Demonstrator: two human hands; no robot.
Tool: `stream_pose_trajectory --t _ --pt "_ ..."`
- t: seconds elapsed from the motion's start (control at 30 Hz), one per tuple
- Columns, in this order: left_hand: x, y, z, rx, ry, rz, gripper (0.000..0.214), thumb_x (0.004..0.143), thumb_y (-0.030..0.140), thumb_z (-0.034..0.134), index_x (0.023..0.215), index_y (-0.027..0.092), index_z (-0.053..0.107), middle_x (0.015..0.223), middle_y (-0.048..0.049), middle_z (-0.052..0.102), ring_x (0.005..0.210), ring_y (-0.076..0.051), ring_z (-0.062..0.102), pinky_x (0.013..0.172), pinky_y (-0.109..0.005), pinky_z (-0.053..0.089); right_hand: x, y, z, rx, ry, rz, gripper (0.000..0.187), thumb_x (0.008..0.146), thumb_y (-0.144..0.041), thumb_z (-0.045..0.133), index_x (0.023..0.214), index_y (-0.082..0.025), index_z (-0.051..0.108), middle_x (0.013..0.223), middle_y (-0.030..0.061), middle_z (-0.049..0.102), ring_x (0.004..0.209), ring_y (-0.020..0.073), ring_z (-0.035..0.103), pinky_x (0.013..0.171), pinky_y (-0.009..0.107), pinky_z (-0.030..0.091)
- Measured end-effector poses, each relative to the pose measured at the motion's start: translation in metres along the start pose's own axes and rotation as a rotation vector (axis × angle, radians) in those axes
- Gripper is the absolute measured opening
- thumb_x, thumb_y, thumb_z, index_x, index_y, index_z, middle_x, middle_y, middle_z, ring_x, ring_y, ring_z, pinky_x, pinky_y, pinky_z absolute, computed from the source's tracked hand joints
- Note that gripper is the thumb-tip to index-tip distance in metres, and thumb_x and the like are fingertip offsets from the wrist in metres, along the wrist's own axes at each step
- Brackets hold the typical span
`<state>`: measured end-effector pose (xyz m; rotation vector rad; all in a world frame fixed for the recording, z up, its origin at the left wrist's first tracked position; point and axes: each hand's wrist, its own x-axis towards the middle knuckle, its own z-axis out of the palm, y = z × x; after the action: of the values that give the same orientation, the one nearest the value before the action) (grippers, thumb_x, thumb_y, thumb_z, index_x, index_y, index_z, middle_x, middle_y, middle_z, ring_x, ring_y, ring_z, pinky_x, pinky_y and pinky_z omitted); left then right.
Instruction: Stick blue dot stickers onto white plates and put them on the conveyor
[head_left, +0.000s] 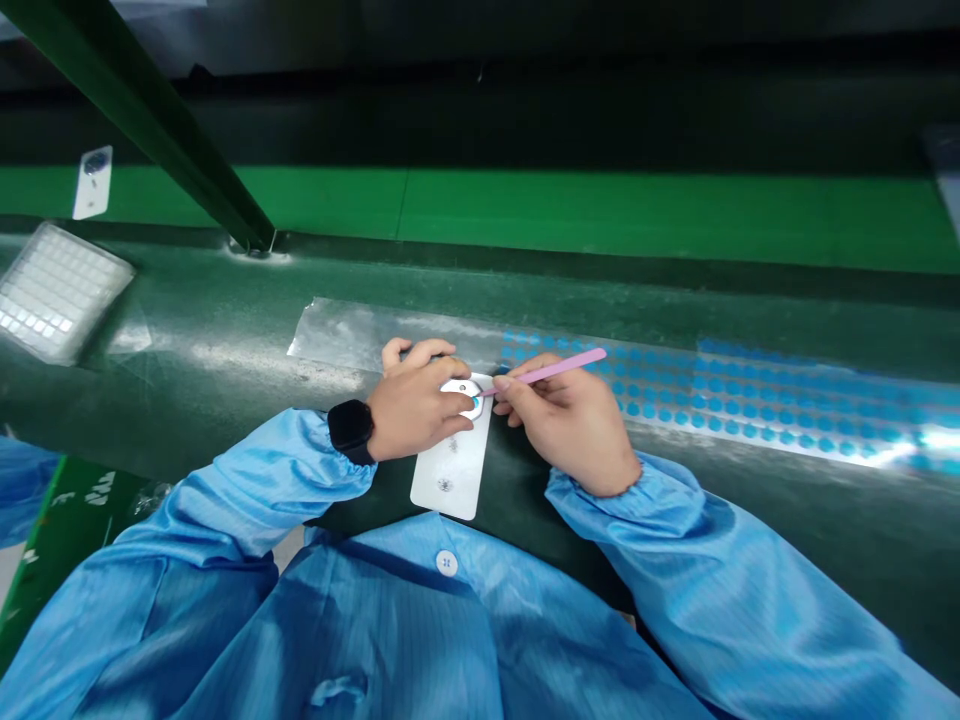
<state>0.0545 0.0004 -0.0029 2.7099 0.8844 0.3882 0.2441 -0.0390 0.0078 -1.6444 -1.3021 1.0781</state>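
A white rectangular panel with rounded corners lies on the dark green bench in front of me, with small hole patterns along its lower part. Over its upper end my left hand is curled, with fingertips pressed around a raised white rounded part. Pink tweezers are pinched in my right hand, their tip meeting that part close to my left fingertips. A small blue dot shows at the tip; my left fingers partly cover the spot.
A clear strip printed with rows of blue round stickers runs along the bench to the right. At left lies a tray of white squares. Behind are a slanted green post and a green belt carrying another white panel.
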Motion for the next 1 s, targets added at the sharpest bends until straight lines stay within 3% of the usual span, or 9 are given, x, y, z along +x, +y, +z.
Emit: stream_pose_trajectory --t 0.5,0.7,1.0 --pt "-0.006 0.011 -0.001 0.138 0.052 0.005 0.017 0.093 0.036 0.057 0.090 0.029 0.072 0.108 -0.0025 0.065 0.118 -0.027 0.040 0.086 -0.047 0.020 0.000 0.004 0.001 0.002 -0.019 -0.042 0.030 0.079 -0.049 0.065 0.074 -0.020 0.061 0.058 0.0025 0.065 0.047 0.0167 0.060 0.046 0.029 0.049" --pt "-0.008 0.012 0.000 0.137 0.024 -0.030 0.020 0.094 0.039 0.054 0.095 0.030 0.071 0.109 -0.0040 0.064 0.117 -0.026 0.041 0.084 -0.046 0.020 0.000 0.001 -0.002 0.102 -0.001 -0.017 0.034 0.077 -0.053 0.065 0.072 -0.020 0.058 0.055 0.0019 0.064 0.045 0.0154 0.058 0.043 0.028 0.048" --pt "-0.006 0.011 0.002 0.099 0.036 -0.038 0.021 0.094 0.038 0.054 0.093 0.028 0.073 0.108 -0.0048 0.065 0.109 -0.023 0.047 0.080 -0.043 0.022 -0.005 0.001 -0.004 -0.160 -0.041 -0.157 0.023 0.084 -0.041 0.059 0.073 -0.020 0.062 0.060 0.0029 0.066 0.048 0.0168 0.059 0.047 0.030 0.046"
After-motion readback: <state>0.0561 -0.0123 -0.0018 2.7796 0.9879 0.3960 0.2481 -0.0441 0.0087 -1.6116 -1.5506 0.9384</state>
